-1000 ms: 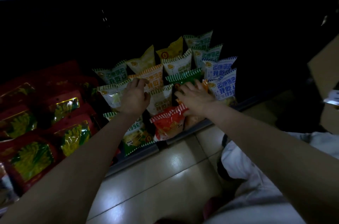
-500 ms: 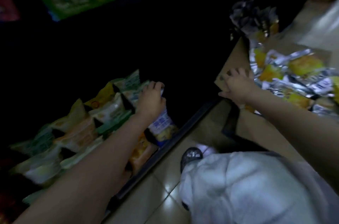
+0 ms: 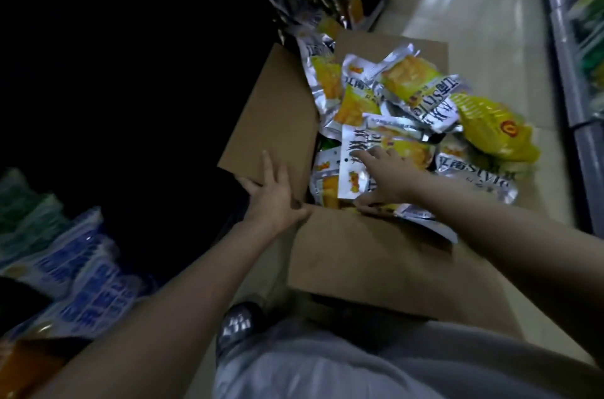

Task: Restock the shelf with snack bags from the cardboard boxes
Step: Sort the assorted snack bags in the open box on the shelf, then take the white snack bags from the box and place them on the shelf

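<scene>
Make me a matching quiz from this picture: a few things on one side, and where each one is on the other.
Things:
1. left hand
2. right hand
3. yellow bag
4. shoe

Places:
A. far right of the heap in the box
B. on the floor below the box
C. on the silver bags
D. on the box flap

Pairs: 1-D, 2-C, 3-A, 4-B

The shelf interior [image 3: 114,71] at upper left is too dark to show anything. Blue-and-white snack bags [image 3: 81,274] at lower left are motion-blurred, their print unreadable. The left hand [image 3: 274,196] holds a cardboard box [image 3: 366,261] flap, some fingers hidden beneath it. The right hand [image 3: 382,176] covers part of a silver-and-yellow bag [image 3: 356,169]. The far shelving [image 3: 578,39] is cut off at the right edge.
</scene>
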